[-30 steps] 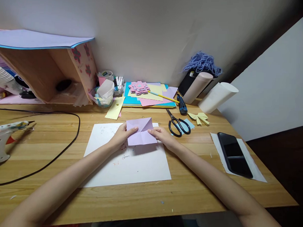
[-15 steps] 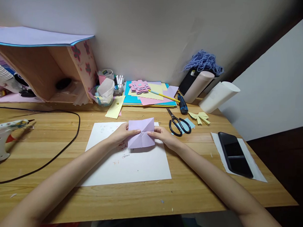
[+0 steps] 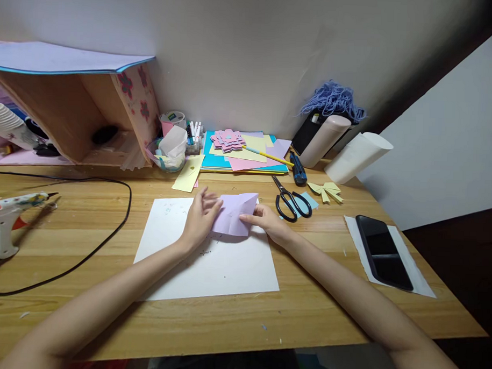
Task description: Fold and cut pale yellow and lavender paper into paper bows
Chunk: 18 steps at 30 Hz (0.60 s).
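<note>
A square of light purple paper (image 3: 230,216) with crease lines is held just above a white sheet (image 3: 226,275). My right hand (image 3: 264,220) pinches its right side, thumb on top and fingers behind. At the left edge is my left hand (image 3: 200,218), its fingers raised and spread and its thumb close against the paper; whether the thumb touches is hard to tell. The paper's right part bends upward. Black-handled scissors (image 3: 288,199) lie to the right of my right hand, partly over a light blue paper piece (image 3: 310,198).
A glue gun (image 3: 6,219) and its black cord (image 3: 123,223) are at left. Behind are a cardboard box (image 3: 137,111), stacked coloured papers (image 3: 214,162) with a pink paper flower (image 3: 228,141), and a blue cutter (image 3: 298,170). At right lie a yellow paper bow (image 3: 326,191) and a phone (image 3: 383,251).
My left hand has loosened from the purple paper, its fingers lifting and spreading. The paper has turned and shifted slightly right, while my right hand keeps its pinch.
</note>
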Each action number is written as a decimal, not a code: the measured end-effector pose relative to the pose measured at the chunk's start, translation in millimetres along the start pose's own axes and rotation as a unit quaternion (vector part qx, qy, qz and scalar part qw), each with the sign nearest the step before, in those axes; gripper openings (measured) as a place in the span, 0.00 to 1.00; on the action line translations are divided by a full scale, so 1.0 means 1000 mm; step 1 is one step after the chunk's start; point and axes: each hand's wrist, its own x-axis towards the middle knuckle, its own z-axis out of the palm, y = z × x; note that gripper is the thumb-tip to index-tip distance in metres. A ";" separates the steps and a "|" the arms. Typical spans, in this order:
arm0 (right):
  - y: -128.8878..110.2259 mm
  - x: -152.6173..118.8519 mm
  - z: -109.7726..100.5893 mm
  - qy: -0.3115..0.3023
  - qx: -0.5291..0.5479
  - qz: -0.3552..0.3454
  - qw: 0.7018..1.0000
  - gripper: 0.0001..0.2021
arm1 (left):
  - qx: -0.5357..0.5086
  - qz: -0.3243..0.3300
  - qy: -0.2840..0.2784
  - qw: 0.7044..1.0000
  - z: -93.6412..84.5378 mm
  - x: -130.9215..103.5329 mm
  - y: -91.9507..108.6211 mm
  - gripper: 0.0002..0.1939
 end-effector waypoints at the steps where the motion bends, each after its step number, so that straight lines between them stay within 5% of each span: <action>1: 0.002 0.000 0.001 0.017 0.007 -0.003 1.000 0.20 | 0.059 0.078 0.027 0.995 0.000 -0.003 0.001 0.28; 4: 0.004 0.001 0.003 0.057 0.017 -0.006 0.998 0.20 | 0.202 0.275 -0.004 0.940 -0.001 -0.010 0.005 0.24; 6: 0.005 0.001 0.004 0.065 0.023 -0.006 0.998 0.19 | 0.246 0.330 -0.046 0.910 0.000 -0.013 0.006 0.24; 18: 0.004 -0.004 0.006 0.029 0.035 -0.024 0.999 0.17 | 0.301 0.352 -0.061 0.884 0.003 -0.017 -0.001 0.16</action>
